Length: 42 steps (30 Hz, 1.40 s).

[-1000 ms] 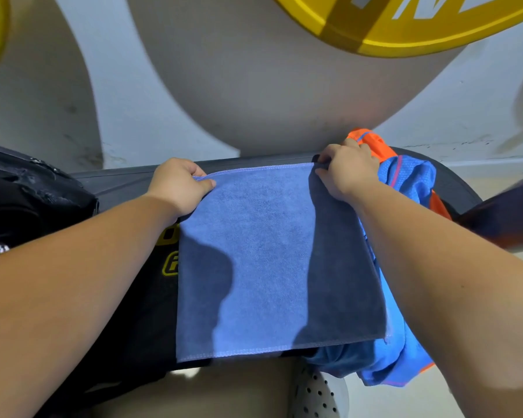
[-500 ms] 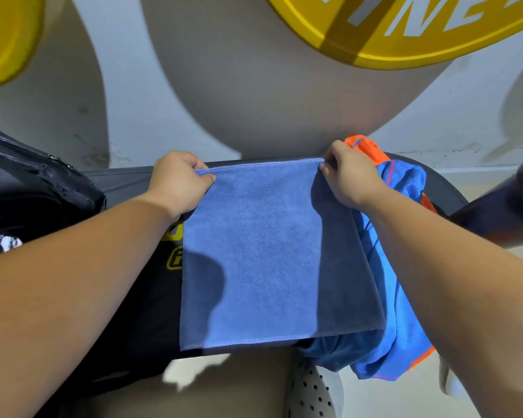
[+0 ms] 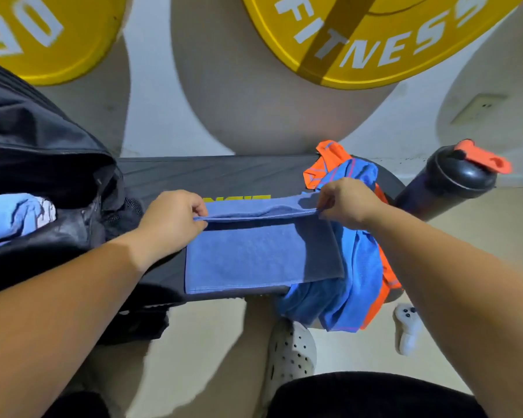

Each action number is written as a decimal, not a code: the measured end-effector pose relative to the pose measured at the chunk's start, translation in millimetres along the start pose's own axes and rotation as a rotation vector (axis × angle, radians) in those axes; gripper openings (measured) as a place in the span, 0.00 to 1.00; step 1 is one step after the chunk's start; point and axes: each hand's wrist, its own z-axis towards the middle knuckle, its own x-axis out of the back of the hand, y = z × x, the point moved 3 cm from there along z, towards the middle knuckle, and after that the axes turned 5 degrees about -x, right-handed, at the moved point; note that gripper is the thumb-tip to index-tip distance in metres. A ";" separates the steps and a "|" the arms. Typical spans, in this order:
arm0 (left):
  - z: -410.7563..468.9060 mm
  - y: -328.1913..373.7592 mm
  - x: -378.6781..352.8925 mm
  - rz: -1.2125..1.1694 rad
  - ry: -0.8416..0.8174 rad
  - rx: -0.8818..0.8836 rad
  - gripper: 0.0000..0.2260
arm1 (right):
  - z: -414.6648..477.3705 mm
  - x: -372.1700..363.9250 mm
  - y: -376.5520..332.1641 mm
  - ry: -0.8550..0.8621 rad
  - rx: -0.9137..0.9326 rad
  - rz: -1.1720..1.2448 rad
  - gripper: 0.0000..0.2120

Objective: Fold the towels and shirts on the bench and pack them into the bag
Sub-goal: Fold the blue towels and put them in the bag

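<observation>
Blue terry towel [image 3: 263,254]: lies on black bench [image 3: 209,173], near edge at the bench front, far edge raised off the pad and stretched taut between both hands. Left hand [image 3: 171,220]: fingers curled, pinching far left corner. Right hand [image 3: 346,202]: fingers curled, pinching far right corner. Blue-and-orange shirt [image 3: 360,267]: crumpled, touching towel's right side. Black bag [image 3: 43,164]: open, at bench's left end.

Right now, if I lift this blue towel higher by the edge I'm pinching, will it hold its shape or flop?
Probably floppy: the blue towel bends over itself where the left hand and right hand pinch its edge. Likely light, since fingertip pinches alone hold it up. Its fuzzy pile should grip rather than slide on the bench.
</observation>
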 end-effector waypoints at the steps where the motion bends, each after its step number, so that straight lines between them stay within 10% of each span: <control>1: -10.2 -1.1 -4.2 0.006 -0.014 -0.022 0.11 | -9.8 -2.4 -2.2 -0.019 -0.010 0.016 0.09; 26: -96.2 -19.0 -51.8 -0.017 -0.142 -0.114 0.12 | -84.9 -58.8 -19.5 -0.237 -0.129 -0.497 0.07; 32: -62.9 -6.4 -47.5 0.087 0.138 -0.056 0.08 | -52.9 -61.9 -78.5 0.215 -0.001 -0.196 0.21; 36: -47.0 6.2 -71.3 0.243 -0.106 0.015 0.30 | -40.0 -116.0 -87.4 -0.045 -0.044 -0.274 0.31; 42: -65.7 -12.1 -103.5 0.322 -0.202 0.042 0.36 | -44.6 -138.6 -50.4 0.087 -0.145 -0.302 0.37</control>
